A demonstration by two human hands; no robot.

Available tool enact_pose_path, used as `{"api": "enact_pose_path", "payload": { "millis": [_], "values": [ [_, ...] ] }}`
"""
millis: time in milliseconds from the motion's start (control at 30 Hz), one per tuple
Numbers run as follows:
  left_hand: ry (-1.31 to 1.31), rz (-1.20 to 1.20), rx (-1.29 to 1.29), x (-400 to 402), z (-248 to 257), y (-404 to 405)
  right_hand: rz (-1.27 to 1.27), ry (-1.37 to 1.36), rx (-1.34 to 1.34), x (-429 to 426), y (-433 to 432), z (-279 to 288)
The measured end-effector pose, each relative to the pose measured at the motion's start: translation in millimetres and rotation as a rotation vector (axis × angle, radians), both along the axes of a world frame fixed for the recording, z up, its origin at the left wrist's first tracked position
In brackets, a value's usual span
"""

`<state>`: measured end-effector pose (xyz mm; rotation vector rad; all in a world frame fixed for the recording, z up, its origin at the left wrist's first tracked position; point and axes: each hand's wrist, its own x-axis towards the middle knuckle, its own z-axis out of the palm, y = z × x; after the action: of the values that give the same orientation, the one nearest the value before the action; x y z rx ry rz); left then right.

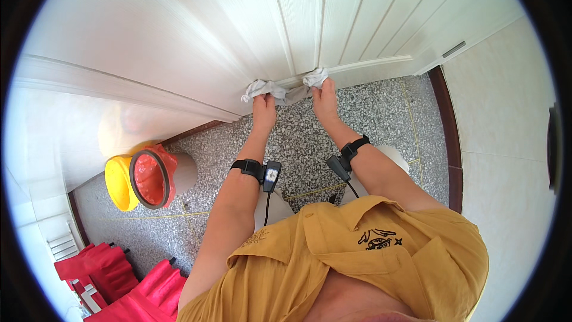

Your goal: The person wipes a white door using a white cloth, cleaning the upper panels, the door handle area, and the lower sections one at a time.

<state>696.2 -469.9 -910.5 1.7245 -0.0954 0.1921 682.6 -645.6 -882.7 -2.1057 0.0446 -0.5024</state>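
Note:
A white cloth (294,95) stretches between my two hands along the lower part of a white panelled door (304,18). My left hand (264,112) grips its left end, where the cloth is bunched up against the door. The right end is bunched as well, in my right hand (325,100), also at the door's lower moulding. Between the hands the cloth hangs in a slack fold just above the speckled floor. My fingertips are partly hidden by the cloth. Each forearm wears a black strap with a small cabled device.
A waste bin (149,179) with a red liner and a yellow bucket (120,183) stand on the terrazzo floor (304,152) at the left. Red pleated fabric (147,290) lies at the lower left. A tiled wall (496,120) with a dark red skirting (448,138) bounds the right.

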Motion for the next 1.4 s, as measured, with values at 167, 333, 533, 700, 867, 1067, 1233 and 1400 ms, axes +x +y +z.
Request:
{"api": "enact_pose_path", "payload": {
  "millis": [167,333,533,700,867,1067,1233,1400],
  "values": [
    [0.091,-0.05,-0.244,-3.3,24.1,0.0,-0.062,0.144,0.092,8.1,0.2,1.2],
    [0.092,-0.114,-0.196,-14.1,63.2,-1.7,-0.221,-0.017,0.812,30.5,-28.7,2.7],
    [0.172,-0.163,-0.407,-11.8,42.0,-7.1,-0.517,-0.138,0.984,52.3,-80.0,15.1],
    [0.286,-0.267,-0.621,-14.9,56.4,-22.9,-0.619,-0.161,1.05,51.2,-84.8,10.6],
    [0.523,-0.172,-0.812,-6.2,33.3,-5.3,-0.366,0.05,1.089,43.1,-31.8,-13.9],
    [0.602,-0.017,-0.872,-12.3,18.5,18.5,-0.084,0.411,1.395,20.4,71.5,1.8],
    [0.614,-0.018,-0.907,-16.5,18.1,36.7,-0.013,0.425,1.476,25.5,72.7,-12.9],
    [0.649,-0.157,-0.932,-12.4,26.5,14.7,-0.216,0.29,1.426,30.7,9.6,-2.0]
  ]
}}
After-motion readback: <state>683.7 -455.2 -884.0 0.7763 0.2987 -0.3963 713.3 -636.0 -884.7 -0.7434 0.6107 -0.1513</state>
